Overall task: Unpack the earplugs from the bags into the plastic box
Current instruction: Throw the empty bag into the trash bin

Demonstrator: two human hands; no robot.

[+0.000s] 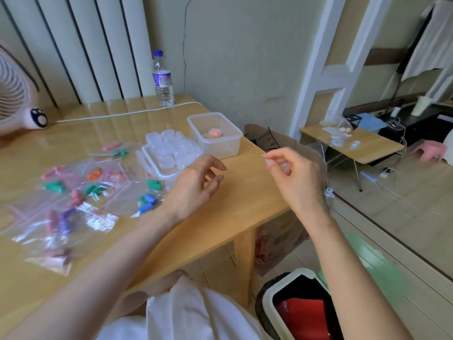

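Bottom centre, the bin (300, 272) sits below my right hand (297, 182), which pinches a clear scrap (269, 163), probably an emptied bag. My left hand (193, 190) is relaxed and holds nothing. Next I drop the scrap and fetch one of the bags (73, 190) mid-left. Upper centre, the box (230, 143) holds one earplug (214, 132).

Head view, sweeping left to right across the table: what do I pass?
Pink-and-white desk fan → heap of clear zip bags holding coloured foam earplugs → clear handled tub of small plastic cases → clear rectangular plastic box → right hand pinching a clear bag.
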